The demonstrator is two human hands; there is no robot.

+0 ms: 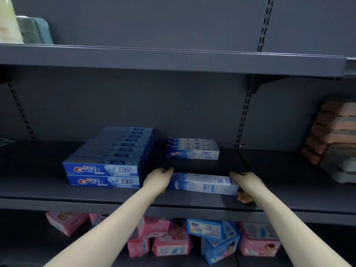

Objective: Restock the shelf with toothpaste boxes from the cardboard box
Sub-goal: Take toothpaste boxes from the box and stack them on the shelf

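A long pale-blue and white cardboard toothpaste box (203, 183) lies lengthwise near the front of the dark grey metal shelf (192, 201), gripped at both short ends. The left hand (158, 181) clasps its left end, fingers curled over the top edge; the right hand (244, 185) clasps its right end, fingers over the top and the thumb tucked under the lower corner. Whether the box rests on the shelf or is lifted just off it cannot be told.

Behind it, farther back on the same shelf and apart from it, sits a small stack of matching pale-blue toothpaste boxes (192, 149). Just left of the left hand is a two-high block of darker blue toothpaste boxes (107, 160) running in rows toward the back panel.

The shelving is dark grey with slotted uprights. On the shelf below lie pink soft packs (169, 245) and blue soft packs (217, 241) in a loose jumble. At the right edge stands a stack of pinkish and grey moulded items (335, 139); on the top shelf at the far left stands a greenish container (34, 31).
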